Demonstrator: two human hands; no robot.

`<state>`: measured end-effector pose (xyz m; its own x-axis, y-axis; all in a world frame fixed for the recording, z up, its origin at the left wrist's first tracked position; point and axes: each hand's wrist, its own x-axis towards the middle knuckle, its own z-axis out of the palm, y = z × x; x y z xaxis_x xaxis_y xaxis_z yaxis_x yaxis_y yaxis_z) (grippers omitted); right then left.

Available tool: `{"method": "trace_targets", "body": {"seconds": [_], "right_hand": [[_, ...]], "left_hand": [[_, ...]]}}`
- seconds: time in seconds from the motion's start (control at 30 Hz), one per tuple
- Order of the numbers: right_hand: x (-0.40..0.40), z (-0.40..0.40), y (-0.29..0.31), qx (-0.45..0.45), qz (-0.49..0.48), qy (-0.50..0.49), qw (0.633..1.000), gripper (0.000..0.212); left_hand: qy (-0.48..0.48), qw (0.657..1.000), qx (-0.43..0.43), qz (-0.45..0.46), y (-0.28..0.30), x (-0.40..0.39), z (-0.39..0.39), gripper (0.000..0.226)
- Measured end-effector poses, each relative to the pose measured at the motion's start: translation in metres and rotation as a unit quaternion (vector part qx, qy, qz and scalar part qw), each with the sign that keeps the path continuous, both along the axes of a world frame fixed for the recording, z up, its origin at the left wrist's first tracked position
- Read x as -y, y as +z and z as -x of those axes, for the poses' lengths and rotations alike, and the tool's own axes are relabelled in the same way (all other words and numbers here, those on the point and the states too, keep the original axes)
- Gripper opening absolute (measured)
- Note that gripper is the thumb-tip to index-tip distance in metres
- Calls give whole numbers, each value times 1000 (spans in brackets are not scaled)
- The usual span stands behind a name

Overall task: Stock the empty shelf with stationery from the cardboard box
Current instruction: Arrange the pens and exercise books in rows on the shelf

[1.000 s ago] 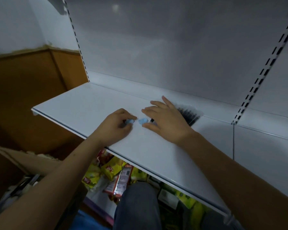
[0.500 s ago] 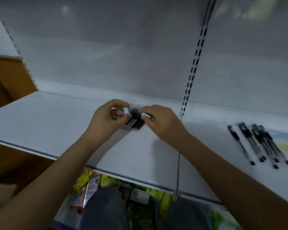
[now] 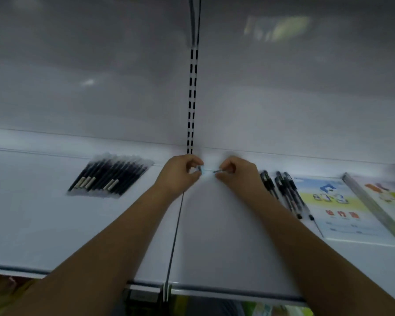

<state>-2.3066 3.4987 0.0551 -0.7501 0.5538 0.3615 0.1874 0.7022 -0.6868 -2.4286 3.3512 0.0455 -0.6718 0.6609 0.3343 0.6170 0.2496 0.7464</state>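
Both my hands meet above the white shelf (image 3: 214, 236), close to its back wall. My left hand (image 3: 180, 173) pinches a small blue piece (image 3: 200, 169) between thumb and fingers. My right hand (image 3: 236, 172) pinches a thin dark pen-like stick (image 3: 217, 171) whose tip points at the blue piece. Motion blur hides whether the two parts touch. A clear pack of black pens (image 3: 110, 175) lies flat on the shelf to the left. Several loose black pens (image 3: 283, 190) lie to the right, partly behind my right forearm. The cardboard box is out of view.
Printed booklets (image 3: 331, 208) and a long clear ruler-like strip (image 3: 374, 210) lie at the shelf's right end. A slotted upright (image 3: 192, 99) runs up the back wall just behind my hands. Coloured packets (image 3: 278, 311) show below the shelf's front edge.
The view has swung right along the shelf. The black pen pack now lies to the left, apart from my hands. My hands have drawn apart, each pinching a small part.
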Motion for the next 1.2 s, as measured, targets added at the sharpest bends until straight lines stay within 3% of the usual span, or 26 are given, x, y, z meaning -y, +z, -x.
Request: {"method": "trace_targets", "body": {"seconds": [0.07,0.17,0.27,0.33,0.47,0.7,0.87,1.0,1.1,1.2], "right_hand": [[-5,-1,-4,47,-55,-27,997,17],[-5,-2,-1,105,-98,-68,987,25],[5,-6,1,138,-64,-24,988,40],[6,-9,1,133,-68,16,989,44],[11,4,3,140,-156,24,977,20],[31,31,0,27,-16,-3,1000,20],[41,19,8,13,-74,-45,996,15],[84,31,35,-36,-106,-3,994,34],[153,56,56,-15,-109,92,990,57],[232,83,63,-17,-151,189,970,63]], "left_hand": [[14,999,-34,25,-4,2,2,27],[16,1000,-14,15,-5,6,5,35],[6,998,-47,42,-7,7,6,32],[-3,995,-87,51,-8,8,7,28],[0,995,-92,44,-10,9,10,27],[2,998,-57,11,-8,8,11,36],[10,999,-27,38,0,27,7,44],[44,992,-85,87,20,97,-6,58],[142,974,-159,81,27,193,-22,57],[235,943,-195,131,22,307,-44,55]]}}
